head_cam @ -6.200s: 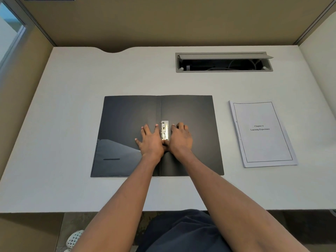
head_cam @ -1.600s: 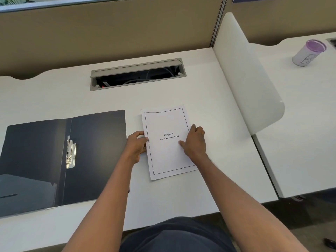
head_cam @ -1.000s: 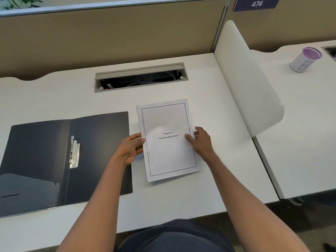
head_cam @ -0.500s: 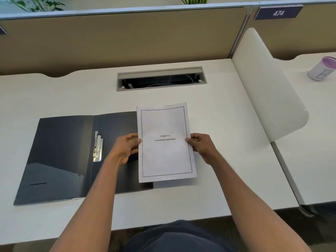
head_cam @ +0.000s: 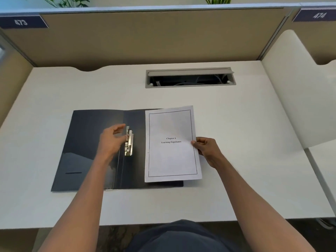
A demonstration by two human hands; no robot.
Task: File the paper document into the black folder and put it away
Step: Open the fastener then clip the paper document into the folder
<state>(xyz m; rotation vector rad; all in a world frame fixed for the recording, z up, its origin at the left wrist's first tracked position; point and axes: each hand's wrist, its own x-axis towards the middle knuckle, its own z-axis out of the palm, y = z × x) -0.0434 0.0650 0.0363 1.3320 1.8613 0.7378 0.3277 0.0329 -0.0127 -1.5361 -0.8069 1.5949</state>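
Note:
The black folder (head_cam: 85, 142) lies open on the white desk (head_cam: 236, 124), its metal clip (head_cam: 129, 142) raised along the spine. A white paper document (head_cam: 171, 157) titled "Chapter 6 Learning Experience" covers most of the folder's right half and juts past its right edge. My right hand (head_cam: 206, 150) pinches the document's right edge. My left hand (head_cam: 111, 140) hovers over the folder just left of the clip, fingers apart, thumb touching or nearly touching the clip.
A grey cable tray (head_cam: 190, 77) with its lid up is set into the desk behind the folder. Tan partition walls enclose the back and left. A white divider panel (head_cam: 298, 91) stands at the desk's right edge.
My left hand let go of the document's left edge and moved left to the clip. The document shifted further over the folder's right half, held by my right hand alone.

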